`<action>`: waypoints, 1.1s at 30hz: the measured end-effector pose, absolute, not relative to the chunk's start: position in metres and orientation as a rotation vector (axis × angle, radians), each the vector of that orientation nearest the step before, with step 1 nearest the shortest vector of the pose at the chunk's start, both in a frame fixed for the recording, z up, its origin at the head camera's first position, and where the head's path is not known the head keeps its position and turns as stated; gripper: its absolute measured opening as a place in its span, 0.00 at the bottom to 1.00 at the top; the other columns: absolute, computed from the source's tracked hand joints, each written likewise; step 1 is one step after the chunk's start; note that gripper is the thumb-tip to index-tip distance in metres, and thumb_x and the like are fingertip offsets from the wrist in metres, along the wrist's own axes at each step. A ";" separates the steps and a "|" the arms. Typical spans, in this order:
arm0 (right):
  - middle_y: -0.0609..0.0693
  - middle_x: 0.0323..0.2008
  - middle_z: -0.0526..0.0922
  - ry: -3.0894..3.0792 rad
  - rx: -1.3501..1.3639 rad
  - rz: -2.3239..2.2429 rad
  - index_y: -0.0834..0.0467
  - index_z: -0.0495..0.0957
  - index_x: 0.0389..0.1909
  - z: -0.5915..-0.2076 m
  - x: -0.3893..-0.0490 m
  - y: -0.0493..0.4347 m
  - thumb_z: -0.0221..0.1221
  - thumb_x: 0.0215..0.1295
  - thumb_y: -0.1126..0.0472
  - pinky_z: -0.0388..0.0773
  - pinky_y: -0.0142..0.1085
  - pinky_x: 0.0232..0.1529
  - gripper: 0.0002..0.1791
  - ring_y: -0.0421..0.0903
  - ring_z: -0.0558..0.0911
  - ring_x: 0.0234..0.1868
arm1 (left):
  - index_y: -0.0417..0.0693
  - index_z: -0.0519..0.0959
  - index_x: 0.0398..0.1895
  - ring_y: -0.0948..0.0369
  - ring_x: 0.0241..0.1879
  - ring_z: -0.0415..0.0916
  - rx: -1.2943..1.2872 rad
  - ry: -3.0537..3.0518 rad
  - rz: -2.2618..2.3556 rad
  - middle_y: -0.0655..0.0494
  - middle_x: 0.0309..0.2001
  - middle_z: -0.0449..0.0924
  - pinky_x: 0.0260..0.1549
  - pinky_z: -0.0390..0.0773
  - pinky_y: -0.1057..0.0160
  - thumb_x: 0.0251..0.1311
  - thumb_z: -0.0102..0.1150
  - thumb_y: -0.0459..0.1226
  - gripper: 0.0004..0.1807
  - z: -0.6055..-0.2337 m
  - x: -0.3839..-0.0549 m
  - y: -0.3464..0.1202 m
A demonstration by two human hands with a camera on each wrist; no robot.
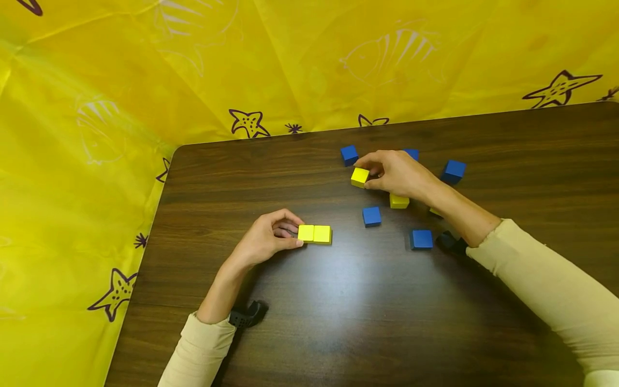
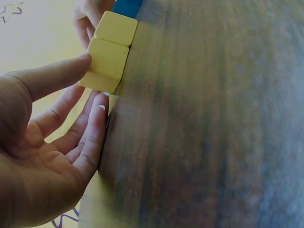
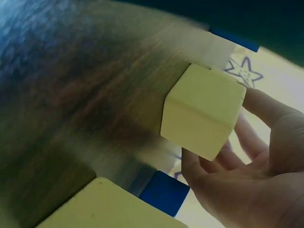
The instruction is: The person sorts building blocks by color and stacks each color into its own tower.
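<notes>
Two yellow cubes stand side by side and touching on the table. My left hand [image 1: 263, 236] pinches the left cube [image 1: 306, 233] between thumb and fingers; the other cube [image 1: 323, 235] adjoins its right side. The left wrist view shows the thumb against the nearer cube [image 2: 107, 61]. Farther back and to the right, my right hand [image 1: 403, 174] pinches another yellow cube [image 1: 360, 177] between thumb and fingers. That cube [image 3: 202, 107] fills the middle of the right wrist view. A blue cube [image 1: 349, 155] lies just behind it.
Several more blue cubes lie around my right hand, including one in front [image 1: 372, 216], one near the right wrist [image 1: 422, 239] and one beyond the forearm [image 1: 453, 171]. A yellow cube [image 1: 399, 201] sits below that hand; another [image 1: 436, 212] is partly hidden by the forearm. Yellow cloth [image 1: 300, 64] borders the table.
</notes>
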State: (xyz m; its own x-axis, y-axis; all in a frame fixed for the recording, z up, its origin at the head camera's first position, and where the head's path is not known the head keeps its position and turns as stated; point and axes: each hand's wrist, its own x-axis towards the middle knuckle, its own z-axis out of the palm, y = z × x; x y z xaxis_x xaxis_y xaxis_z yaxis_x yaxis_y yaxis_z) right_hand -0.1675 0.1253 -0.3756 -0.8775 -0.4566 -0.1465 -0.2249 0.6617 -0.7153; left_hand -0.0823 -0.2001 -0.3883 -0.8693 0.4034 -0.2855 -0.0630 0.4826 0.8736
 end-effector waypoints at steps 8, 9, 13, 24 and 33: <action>0.55 0.48 0.84 2.569 -0.535 -1.017 0.54 0.78 0.60 -0.377 -0.170 0.121 0.69 0.61 0.61 0.78 0.48 0.50 0.24 0.51 0.81 0.49 | 0.42 0.80 0.48 0.54 0.41 0.81 0.279 2.278 1.361 0.45 0.44 0.80 0.39 0.81 0.63 0.52 0.73 0.28 0.19 -0.388 -0.082 -0.201; 0.55 0.48 0.84 2.569 -0.537 -1.015 0.54 0.78 0.60 -0.377 -0.170 0.121 0.69 0.61 0.61 0.78 0.47 0.50 0.24 0.51 0.81 0.49 | 0.41 0.80 0.48 0.54 0.40 0.81 0.281 2.281 1.360 0.45 0.44 0.80 0.39 0.81 0.63 0.52 0.73 0.28 0.19 -0.387 -0.082 -0.201; 0.54 0.48 0.84 2.566 -0.528 -1.011 0.54 0.79 0.59 -0.378 -0.171 0.120 0.69 0.61 0.61 0.78 0.46 0.50 0.24 0.50 0.81 0.49 | 0.41 0.81 0.48 0.54 0.41 0.81 0.279 2.282 1.359 0.45 0.44 0.80 0.39 0.81 0.63 0.52 0.73 0.28 0.19 -0.387 -0.082 -0.201; 0.55 0.46 0.85 2.580 -0.510 -1.070 0.56 0.78 0.56 -0.375 -0.169 0.120 0.69 0.61 0.60 0.80 0.47 0.47 0.22 0.51 0.84 0.47 | 0.41 0.80 0.48 0.54 0.40 0.81 0.275 2.270 1.372 0.45 0.44 0.80 0.40 0.80 0.63 0.52 0.73 0.27 0.19 -0.387 -0.081 -0.200; 0.53 0.49 0.84 2.567 -0.488 -1.161 0.54 0.76 0.56 -0.364 -0.160 0.122 0.70 0.60 0.60 0.82 0.45 0.42 0.23 0.48 0.85 0.44 | 0.41 0.81 0.48 0.54 0.40 0.81 0.266 2.288 1.356 0.45 0.44 0.80 0.39 0.81 0.64 0.51 0.74 0.27 0.19 -0.387 -0.082 -0.200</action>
